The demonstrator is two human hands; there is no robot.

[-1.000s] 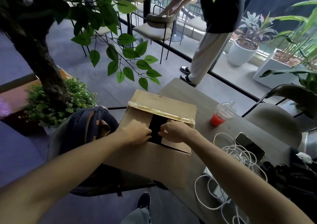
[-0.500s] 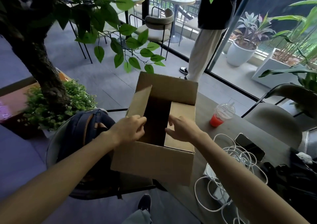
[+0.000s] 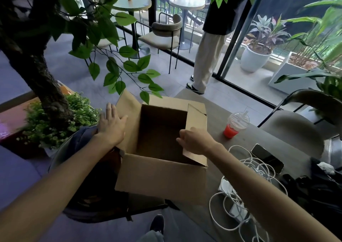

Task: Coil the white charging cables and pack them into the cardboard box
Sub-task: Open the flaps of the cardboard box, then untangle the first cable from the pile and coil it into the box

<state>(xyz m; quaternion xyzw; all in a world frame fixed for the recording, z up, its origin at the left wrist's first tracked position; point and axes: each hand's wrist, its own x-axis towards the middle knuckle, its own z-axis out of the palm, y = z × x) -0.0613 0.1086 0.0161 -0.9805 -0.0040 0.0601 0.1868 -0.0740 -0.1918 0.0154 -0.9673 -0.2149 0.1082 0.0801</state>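
Note:
An open cardboard box (image 3: 161, 177) stands at the table's left edge, its inside dark with nothing visible in it. My left hand (image 3: 112, 124) lies flat with straight fingers on the box's left flap, pushing it outward. My right hand (image 3: 197, 140) grips the right flap near its lower edge, fingers curled over the cardboard. A tangle of white charging cables (image 3: 246, 191) lies loose on the table right of the box, over white adapter blocks and partly hidden by my right forearm.
A cup of red drink with a straw (image 3: 235, 125) stands right of the box. A dark phone (image 3: 267, 157) and black items (image 3: 314, 184) lie at the right. A backpack on a chair (image 3: 87, 167) sits left of the box. A person (image 3: 209, 56) stands beyond.
The box was closed with both hands at its centre seam. The flaps have since swung open: my left hand pushed the left flap outward, my right hand moved to the right flap.

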